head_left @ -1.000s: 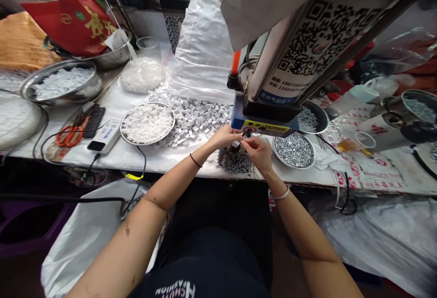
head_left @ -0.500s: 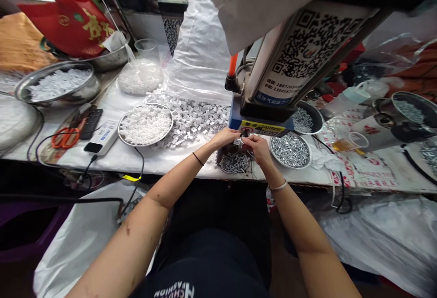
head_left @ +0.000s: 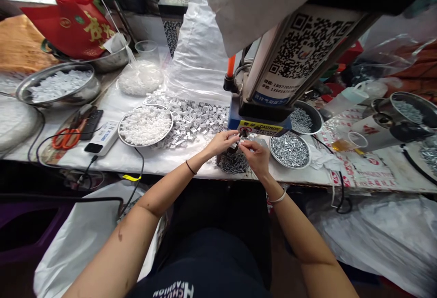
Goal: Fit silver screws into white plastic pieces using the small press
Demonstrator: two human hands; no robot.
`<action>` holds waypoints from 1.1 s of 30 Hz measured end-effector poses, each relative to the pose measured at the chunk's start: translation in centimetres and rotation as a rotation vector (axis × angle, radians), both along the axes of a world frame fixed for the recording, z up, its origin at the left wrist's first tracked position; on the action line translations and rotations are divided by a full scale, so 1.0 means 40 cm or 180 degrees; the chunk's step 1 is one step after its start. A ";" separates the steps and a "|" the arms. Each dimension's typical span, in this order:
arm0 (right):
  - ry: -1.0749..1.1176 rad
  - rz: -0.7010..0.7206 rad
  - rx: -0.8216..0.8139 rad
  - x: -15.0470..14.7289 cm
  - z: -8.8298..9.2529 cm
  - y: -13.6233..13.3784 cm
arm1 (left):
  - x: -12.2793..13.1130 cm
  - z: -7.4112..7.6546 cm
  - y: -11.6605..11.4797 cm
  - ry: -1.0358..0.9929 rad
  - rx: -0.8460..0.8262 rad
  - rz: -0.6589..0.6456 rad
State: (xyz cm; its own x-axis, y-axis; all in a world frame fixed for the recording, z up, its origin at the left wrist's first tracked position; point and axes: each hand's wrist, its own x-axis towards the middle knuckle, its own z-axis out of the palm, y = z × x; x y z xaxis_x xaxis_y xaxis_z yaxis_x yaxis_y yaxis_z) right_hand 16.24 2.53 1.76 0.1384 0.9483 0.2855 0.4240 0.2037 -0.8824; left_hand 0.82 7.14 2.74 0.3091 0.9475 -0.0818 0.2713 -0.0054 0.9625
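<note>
My left hand (head_left: 222, 143) is closed in a pinch on a small white block (head_left: 234, 144) below the head of the pneumatic press (head_left: 261, 124). Close against it, the fingers of my right hand (head_left: 255, 154) are pinched together at the block's right side; whatever they hold is too small to make out. Under both hands sits a heap of small metal pins (head_left: 234, 163) at the table's front edge. A spread of loose white and silver blocks (head_left: 194, 118) lies to the left of the press.
Left of the blocks stands a dish of small white pieces (head_left: 146, 125). Right of the press is a dish of metal pins (head_left: 290, 150), with a dark bowl (head_left: 302, 117) behind. A white power bank (head_left: 102, 138) and orange-handled scissors (head_left: 66, 138) lie further left.
Both hands have drawn slightly back from under the press toward me, bringing the small block with them. The camera view has shifted a little.
</note>
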 end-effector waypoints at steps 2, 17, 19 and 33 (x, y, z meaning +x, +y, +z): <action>-0.0201 -0.0021 0.0253 -0.003 -0.003 -0.009 | -0.004 0.000 0.008 -0.0155 -0.0133 -0.0145; 0.1320 0.0086 -0.1419 0.011 0.007 0.093 | 0.024 -0.011 0.029 0.0146 -0.0342 0.0332; 0.1164 0.0025 -0.1219 0.009 0.014 0.084 | 0.020 -0.008 0.024 0.0186 -0.0215 0.0439; 0.0701 0.0201 -0.0994 0.021 0.007 0.059 | -0.002 -0.032 0.039 -0.0465 -0.0659 -0.0221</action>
